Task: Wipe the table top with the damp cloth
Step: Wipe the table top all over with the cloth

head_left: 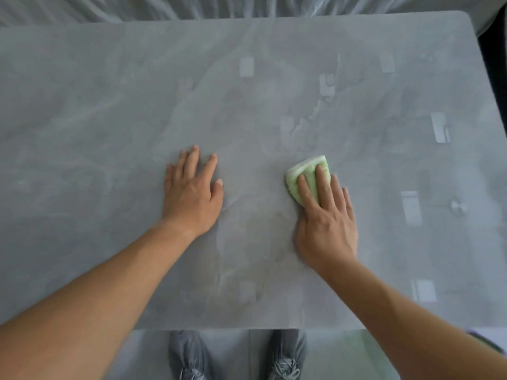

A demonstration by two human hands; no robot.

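A folded light green cloth (304,174) lies on the grey marbled table top (137,105), right of centre. My right hand (326,223) presses flat on the cloth with straight fingers and covers its near half. My left hand (192,193) rests flat on the bare table, fingers spread, about a hand's width to the left of the cloth. Pale damp streaks show on the surface beyond the cloth.
The table's near edge (247,329) runs just above my grey shoes (189,357) on the tiled floor. Pale draped fabric (192,6) lies along the far edge. The table's rounded far right corner (466,17) borders a dark gap.
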